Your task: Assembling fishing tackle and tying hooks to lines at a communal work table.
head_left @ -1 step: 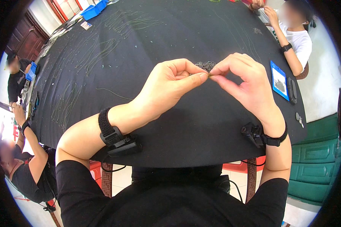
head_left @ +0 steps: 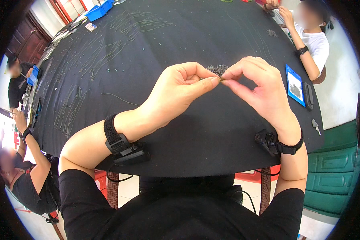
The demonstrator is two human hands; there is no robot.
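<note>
My left hand (head_left: 176, 90) and my right hand (head_left: 260, 86) meet fingertip to fingertip over the middle of the table. Thumb and forefinger of each are pinched together. Between the tips shows a tiny greenish-brown bit, too small to name. Just beyond the fingertips lies a small heap of dark, wiry metal pieces (head_left: 217, 70), partly hidden by my hands. A thin dark cord (head_left: 118, 97) lies on the cloth and runs behind my left wrist. Both wrists wear black straps with small black devices.
Bundles of thin green cord (head_left: 70, 112) lie across the black tablecloth (head_left: 196, 148) on the left and far side. At right are a blue-edged pouch (head_left: 295, 86), a black case (head_left: 308, 96) and a small key-like metal piece (head_left: 316, 126). Co-workers sit left and far right.
</note>
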